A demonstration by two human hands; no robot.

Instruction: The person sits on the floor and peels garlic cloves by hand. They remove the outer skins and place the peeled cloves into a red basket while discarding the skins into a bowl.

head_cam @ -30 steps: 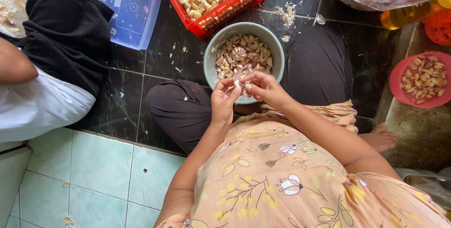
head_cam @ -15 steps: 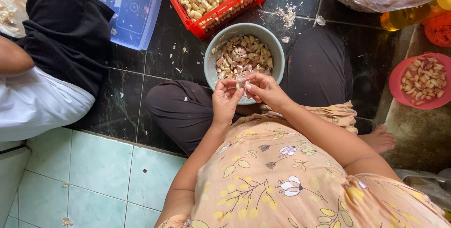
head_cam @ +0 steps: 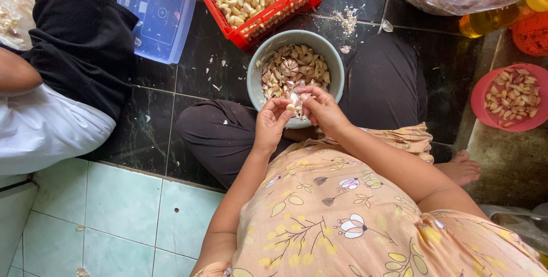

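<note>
Left hand (head_cam: 273, 122) & right hand (head_cam: 319, 107) fingers pinched on garlic clove (head_cam: 295, 101), prob. peeling, over grey bowl (head_cam: 337, 69)

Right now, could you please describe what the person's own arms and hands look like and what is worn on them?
Both arms are bare from the short sleeves down. The left hand and right hand wear no gloves, and no rings or bracelets show. The garment is peach, printed with leaves and flowers.

Grey bowl (head_cam: 334, 60), red basket (head_cam: 274, 14), blue tub (head_cam: 160, 9), peach floral dress (head_cam: 342, 220)
</note>
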